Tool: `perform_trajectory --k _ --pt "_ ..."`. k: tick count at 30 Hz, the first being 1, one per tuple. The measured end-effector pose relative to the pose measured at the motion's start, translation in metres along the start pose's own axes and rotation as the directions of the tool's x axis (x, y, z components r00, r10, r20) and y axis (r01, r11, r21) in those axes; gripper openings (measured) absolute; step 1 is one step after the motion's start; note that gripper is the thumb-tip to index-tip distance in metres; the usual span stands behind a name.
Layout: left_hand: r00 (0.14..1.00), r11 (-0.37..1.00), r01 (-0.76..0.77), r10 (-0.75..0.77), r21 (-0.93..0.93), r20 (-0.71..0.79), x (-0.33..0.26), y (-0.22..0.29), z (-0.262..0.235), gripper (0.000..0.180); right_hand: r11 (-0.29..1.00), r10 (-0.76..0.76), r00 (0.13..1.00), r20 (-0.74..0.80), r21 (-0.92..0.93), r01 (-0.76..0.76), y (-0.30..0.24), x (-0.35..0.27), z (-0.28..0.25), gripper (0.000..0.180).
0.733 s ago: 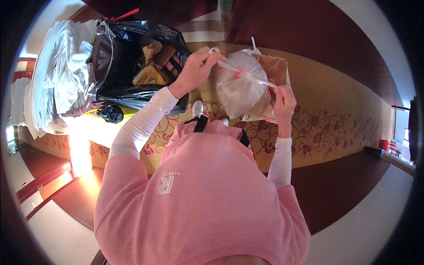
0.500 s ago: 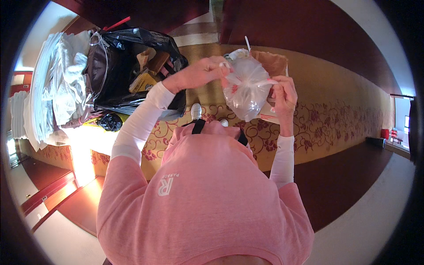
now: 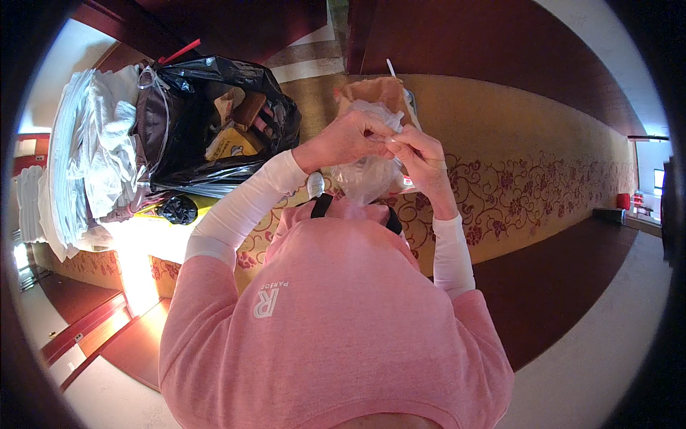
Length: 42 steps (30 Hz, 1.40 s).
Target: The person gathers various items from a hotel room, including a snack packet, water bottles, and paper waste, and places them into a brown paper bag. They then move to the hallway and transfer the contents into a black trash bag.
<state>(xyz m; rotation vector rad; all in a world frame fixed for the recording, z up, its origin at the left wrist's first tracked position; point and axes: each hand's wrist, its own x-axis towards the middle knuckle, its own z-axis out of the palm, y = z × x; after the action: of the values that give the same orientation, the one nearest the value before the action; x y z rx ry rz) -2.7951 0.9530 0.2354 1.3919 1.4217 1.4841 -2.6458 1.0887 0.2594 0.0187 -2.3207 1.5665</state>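
Note:
A clear plastic bag (image 3: 366, 175) hangs in front of me, its crumpled upper part showing above my fingers. My left hand (image 3: 346, 141) is closed on the bag's gathered top. My right hand (image 3: 423, 159) pinches the same spot, and its fingertips meet those of the left. What the bag holds cannot be made out. Just beyond my hands stands an open brown paper bag (image 3: 373, 89), partly hidden by the plastic one. A thin white stick (image 3: 391, 68) pokes up behind it.
At left is a cart with a black trash bag (image 3: 286, 118) holding cardboard and a yellow package (image 3: 232, 145). Folded white linens (image 3: 107, 143) are stacked beside it. Patterned carpet (image 3: 514, 193) runs to the right, along a dark red wall (image 3: 486, 50).
My hands have come together from either side of the plastic bag, bringing its two ends to one point. The bag now sits lower and further left, partly behind my hands.

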Motion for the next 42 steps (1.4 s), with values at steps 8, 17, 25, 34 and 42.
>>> perform_trajectory --k 8,17,25,34,42 --pt "0.993 0.998 -0.069 0.069 -0.001 0.1 -0.008 0.012 -0.017 0.014 0.992 -0.024 0.998 -0.057 -0.121 0.017 -0.01 0.014 0.003 0.024" --pt "0.973 0.995 0.037 -0.057 0.094 0.224 -0.008 0.005 -0.03 0.014 0.881 -0.11 0.992 -0.055 -0.467 0.072 -0.004 0.019 -0.021 0.002" --pt "0.885 0.82 0.448 -0.463 -0.356 0.047 -0.003 0.004 -0.03 0.025 0.955 0.183 0.978 -0.099 -0.22 -0.201 -0.018 -0.009 -0.001 0.01" --pt "0.875 0.845 0.482 -0.478 -0.23 0.08 0.009 0.014 -0.018 0.021 0.991 0.079 0.995 -0.062 -0.104 -0.085 -0.017 -0.025 0.008 0.007" --pt "0.989 0.995 0.104 -0.102 -0.009 0.105 0.013 0.032 -0.022 0.012 0.956 -0.054 0.98 -0.192 -0.293 -0.005 -0.024 -0.011 0.013 0.026"
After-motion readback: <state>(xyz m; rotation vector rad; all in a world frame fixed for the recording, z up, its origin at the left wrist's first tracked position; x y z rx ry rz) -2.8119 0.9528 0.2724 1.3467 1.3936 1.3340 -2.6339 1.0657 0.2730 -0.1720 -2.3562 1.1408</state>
